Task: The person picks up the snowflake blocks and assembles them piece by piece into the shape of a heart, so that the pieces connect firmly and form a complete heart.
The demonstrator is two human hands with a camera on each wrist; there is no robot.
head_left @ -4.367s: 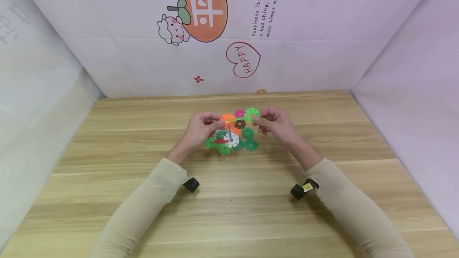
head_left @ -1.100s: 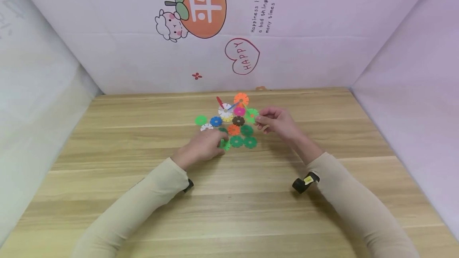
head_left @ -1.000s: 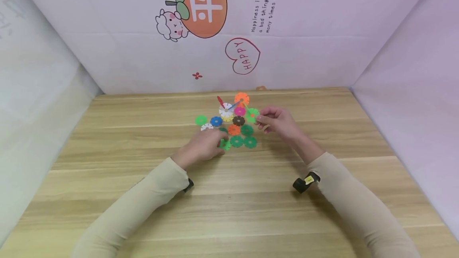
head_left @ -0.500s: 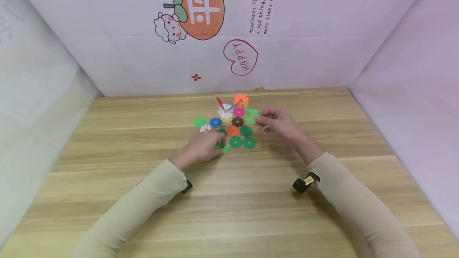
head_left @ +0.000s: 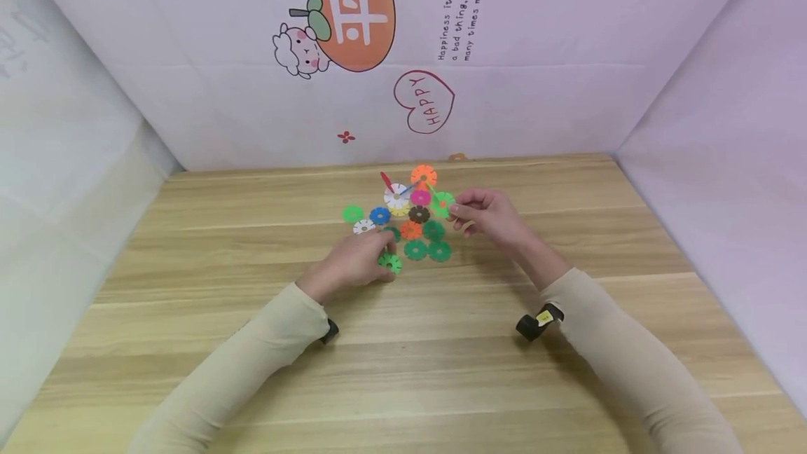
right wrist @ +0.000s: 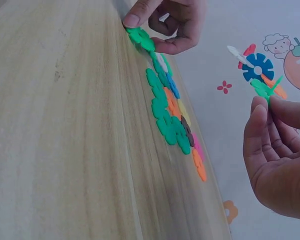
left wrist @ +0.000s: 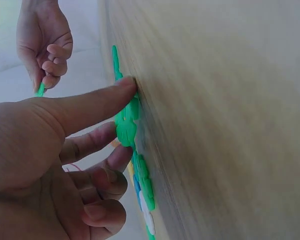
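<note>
In the head view my left hand (head_left: 354, 256) pinches a light green notched disc (head_left: 392, 264) between thumb and fingers, low at the near left side of the loose discs. The left wrist view shows this disc (left wrist: 126, 132) tilted on edge. My right hand (head_left: 490, 216) grips an assembly of interlocked discs by its light green disc (head_left: 443, 204), held up above the table. Joined to it are an orange disc (head_left: 424, 176), a blue one seen edge-on, a white disc (head_left: 396, 195) and a red disc (head_left: 387, 181).
Loose discs lie flat on the wooden table (head_left: 403, 370): dark green (head_left: 439, 251), orange (head_left: 411, 230), brown (head_left: 419, 214), pink (head_left: 420, 197), blue (head_left: 380, 216), white (head_left: 363, 228) and light green (head_left: 353, 214). A white printed wall (head_left: 536, 111) stands behind.
My left hand has let go of the assembly's orange disc, gone down to the loose discs and drawn a light green one slightly nearer. The assembly has swung upward in my right hand, which stays put.
</note>
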